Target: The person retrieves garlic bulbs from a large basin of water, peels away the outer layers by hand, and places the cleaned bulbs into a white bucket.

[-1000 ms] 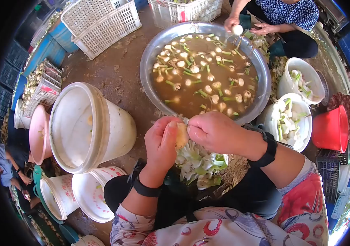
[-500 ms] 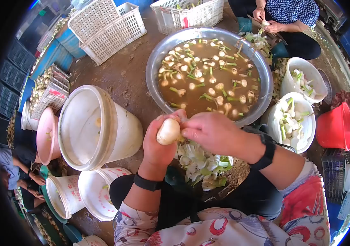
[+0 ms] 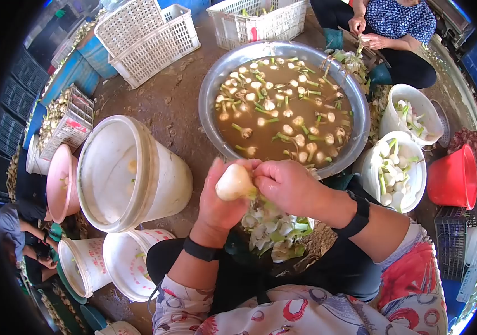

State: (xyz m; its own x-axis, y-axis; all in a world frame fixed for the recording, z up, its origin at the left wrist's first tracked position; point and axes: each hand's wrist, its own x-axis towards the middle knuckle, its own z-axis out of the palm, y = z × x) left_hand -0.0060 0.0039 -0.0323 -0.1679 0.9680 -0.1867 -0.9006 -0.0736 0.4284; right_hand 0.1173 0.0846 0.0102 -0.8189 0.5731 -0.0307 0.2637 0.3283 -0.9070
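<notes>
A large pale garlic bulb [image 3: 235, 182] rests in my left hand [image 3: 214, 211], whose fingers are wrapped round it. My right hand [image 3: 290, 185] is closed against the bulb's stalk side, thumb and fingers pinched together. The stalk is mostly hidden by those fingers. Below both hands lies a heap of peeled garlic skins and leaves [image 3: 274, 231] between my knees. Just beyond them stands a wide metal basin [image 3: 211, 125] of brown water, with many stalked garlic bulbs floating in it.
A white bucket [image 3: 420, 188] of cleaned garlic, another white bucket [image 3: 434, 114] and a red bucket [image 3: 458, 180] stand at right. A large white tub [image 3: 168, 178] is at left. White crates [image 3: 157, 47] stand behind. A co-worker's hands [image 3: 373, 40] handle garlic beyond the basin.
The bulb has turned in my left hand, its rounded end swinging from downward to leftward. My right hand has shifted slightly right and down, still pinched at the stalk side.
</notes>
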